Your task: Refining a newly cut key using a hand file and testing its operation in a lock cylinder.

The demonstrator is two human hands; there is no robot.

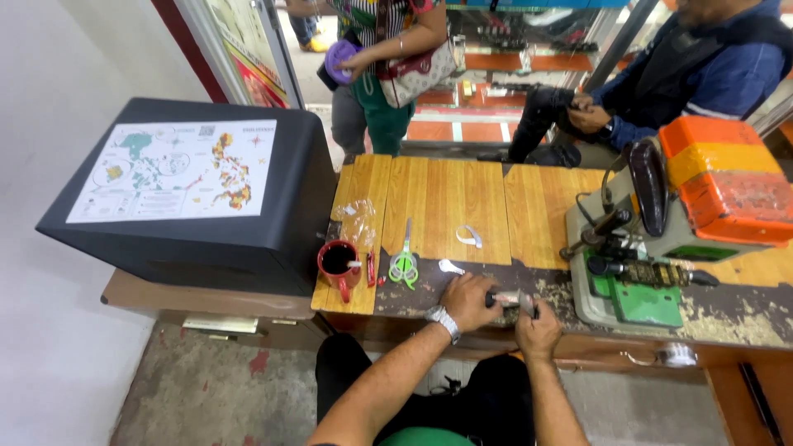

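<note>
Wooden counter (front edge worn) bears scissors, red mug.

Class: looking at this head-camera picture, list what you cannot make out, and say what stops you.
- Small dark and silvery object between left hand and right hand: fingers cover it.
- Red mug contents: too dark.
- Orange-topped green bench machine: cut off by right edge.

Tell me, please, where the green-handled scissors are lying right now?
In the head view, the scissors lie on the wooden counter, left of the left hand and right of the red mug.
</note>
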